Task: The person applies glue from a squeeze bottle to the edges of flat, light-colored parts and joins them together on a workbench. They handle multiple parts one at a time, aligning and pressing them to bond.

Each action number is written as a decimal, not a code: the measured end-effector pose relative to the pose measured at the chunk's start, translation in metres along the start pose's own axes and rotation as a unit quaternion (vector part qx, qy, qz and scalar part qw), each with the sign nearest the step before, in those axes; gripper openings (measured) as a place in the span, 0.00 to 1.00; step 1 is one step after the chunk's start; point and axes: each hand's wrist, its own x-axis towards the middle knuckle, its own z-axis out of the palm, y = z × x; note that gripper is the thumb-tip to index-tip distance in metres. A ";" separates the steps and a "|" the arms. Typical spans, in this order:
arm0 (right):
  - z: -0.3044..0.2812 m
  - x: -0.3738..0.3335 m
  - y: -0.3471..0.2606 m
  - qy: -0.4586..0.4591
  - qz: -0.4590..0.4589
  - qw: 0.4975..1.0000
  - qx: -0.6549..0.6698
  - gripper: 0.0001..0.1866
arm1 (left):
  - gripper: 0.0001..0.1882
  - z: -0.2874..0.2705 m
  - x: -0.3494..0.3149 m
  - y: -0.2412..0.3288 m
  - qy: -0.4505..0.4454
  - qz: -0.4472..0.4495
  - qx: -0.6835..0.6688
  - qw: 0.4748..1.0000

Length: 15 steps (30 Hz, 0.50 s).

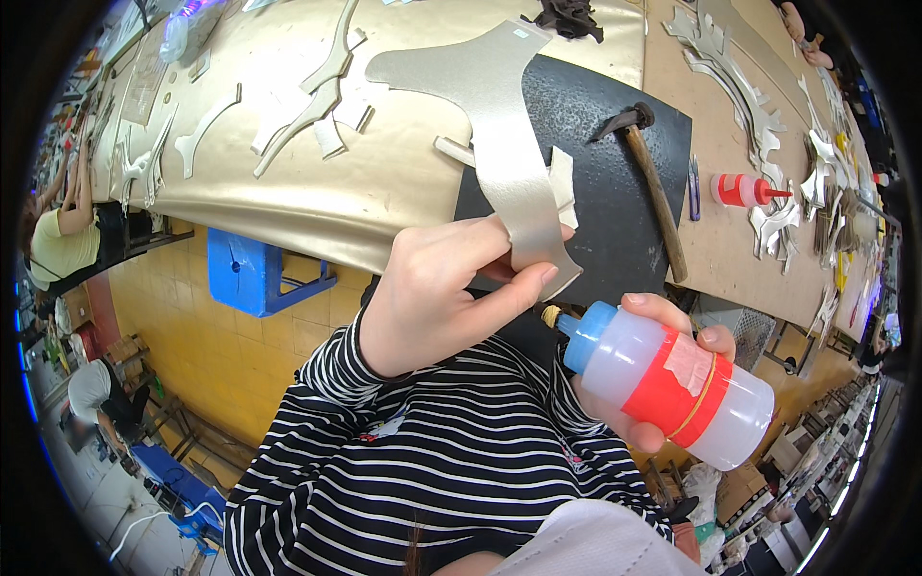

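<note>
My left hand (432, 298) pinches the near end of a long, curved, silvery-beige cut piece (504, 144), leather-like with a forked far end. The piece reaches away from me over a black mat (600, 182). In my right hand (615, 415) is a translucent squeeze bottle (735, 413) with a blue cap, a red band and a yellow rubber band. The bottle lies tilted, its nozzle pointing left, close to my left fingertips and the piece's near edge. Whether the nozzle touches the piece I cannot tell. A small pale strip (562, 182) lies beside the piece on the mat.
On the mat's right side lies a wooden-handled hammer (658, 197). Farther right are a slim blue tool (693, 187), a red-tipped bottle (741, 190) and stacked cut pieces (730, 77). More cut pieces (312, 110) lie at left. A blue stool (240, 274) stands below; people work at left.
</note>
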 end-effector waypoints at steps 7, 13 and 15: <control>0.032 0.003 0.016 0.330 -0.069 0.934 0.120 0.50 | 0.15 -0.001 -0.002 -0.006 -0.002 -0.039 -0.030 0.999; 0.032 0.007 0.023 0.285 -0.081 0.955 -0.014 0.47 | 0.15 0.000 -0.002 -0.007 0.006 -0.052 -0.056 0.997; 0.033 0.007 0.021 0.227 -0.035 0.961 0.152 0.47 | 0.15 0.001 -0.001 -0.008 0.008 -0.061 -0.069 0.996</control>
